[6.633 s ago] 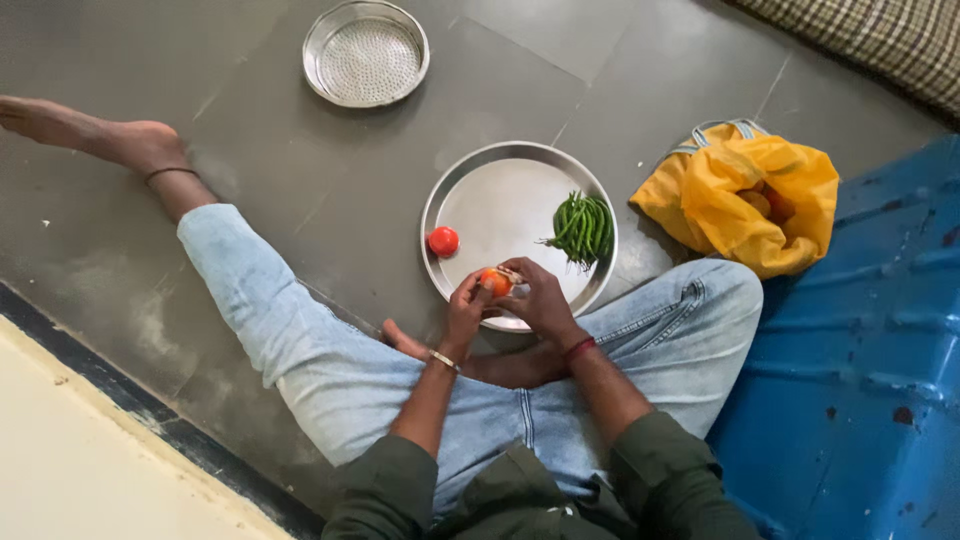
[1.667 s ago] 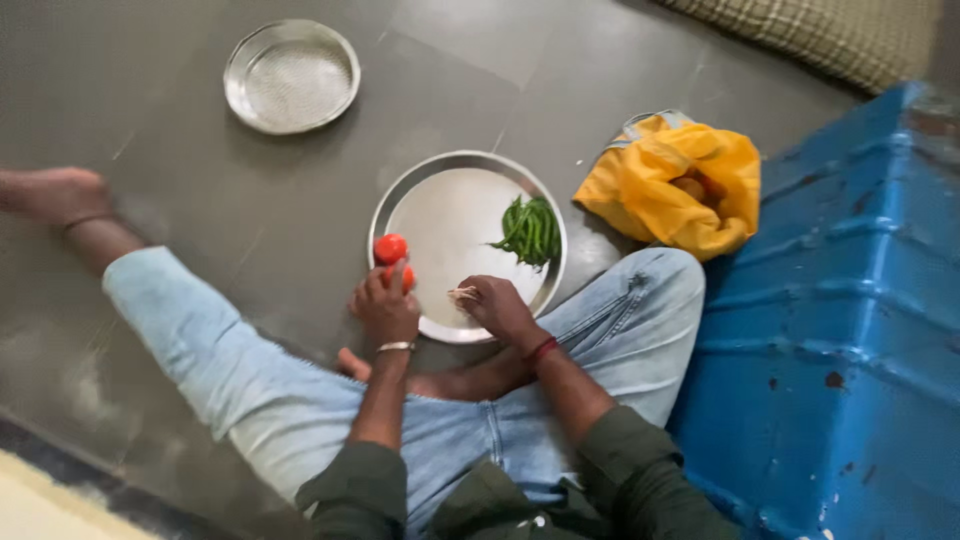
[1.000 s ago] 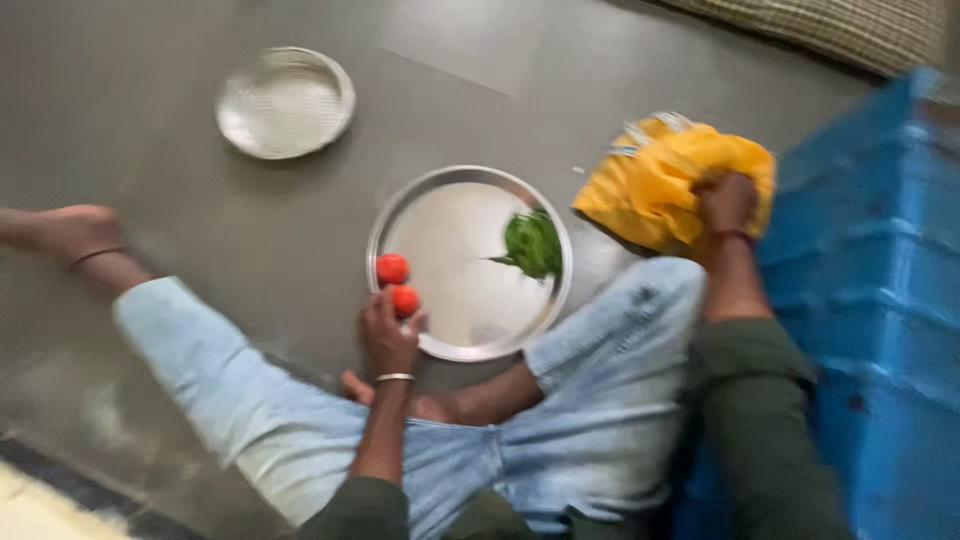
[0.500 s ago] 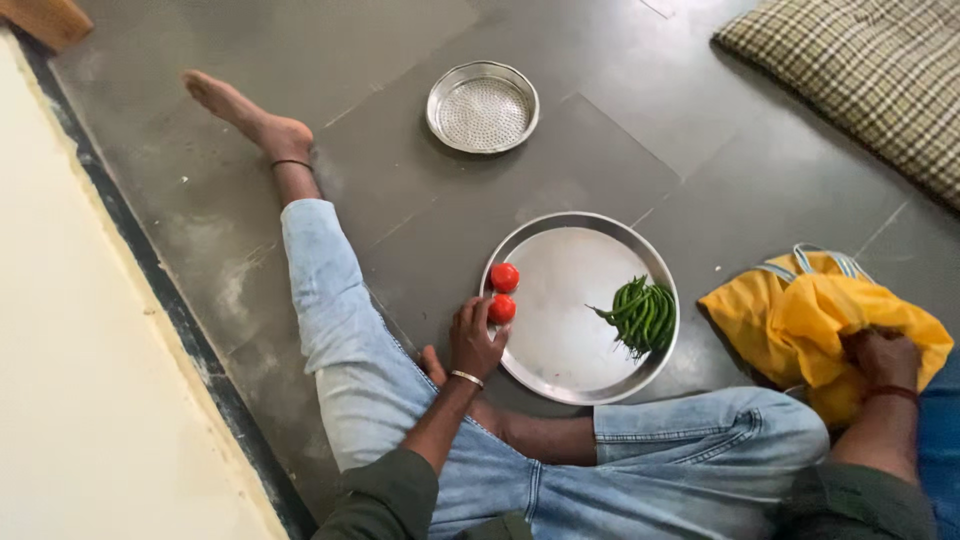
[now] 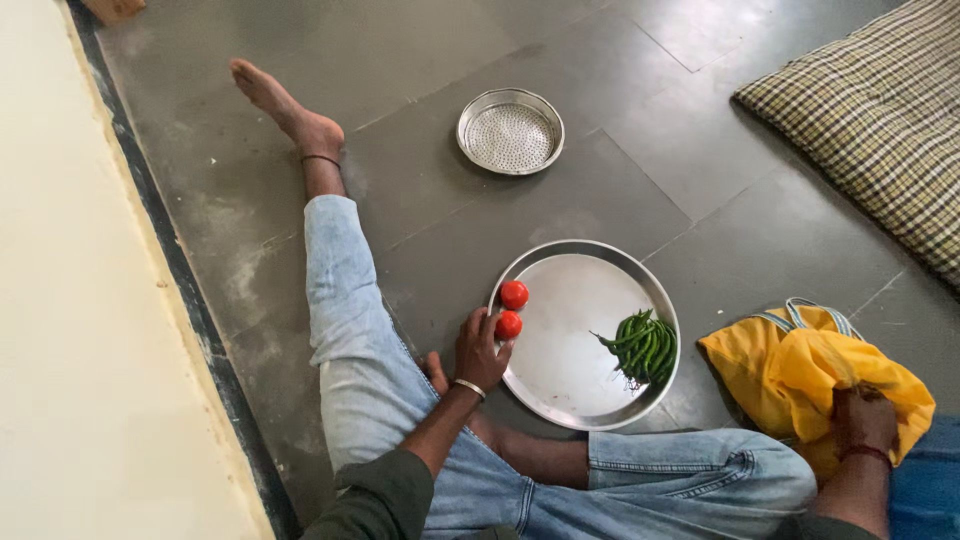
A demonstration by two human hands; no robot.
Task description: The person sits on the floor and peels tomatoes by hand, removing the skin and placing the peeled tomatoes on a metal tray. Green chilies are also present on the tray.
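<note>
My left hand [image 5: 479,349] rests at the near left rim of a round steel plate [image 5: 575,310], its fingertips around a small red tomato [image 5: 509,325]. A second tomato [image 5: 514,294] lies just beyond it on the plate. On the plate's right side sits a bunch of green chillies [image 5: 643,345]. My right hand [image 5: 862,420] reaches into a yellow cloth bag [image 5: 790,365] on the floor to the right. Its fingers are hidden by the fabric.
I sit on a grey tiled floor with my left leg stretched out. A perforated steel bowl [image 5: 510,131] stands beyond the plate. A checked cushion [image 5: 880,110] lies at the far right, a blue box [image 5: 925,485] at the bottom right, and a cream wall [image 5: 70,330] on the left.
My right hand left the plate and went into the yellow bag. My left hand carried the tomato to the plate's left rim, beside the other tomato. The view swung left.
</note>
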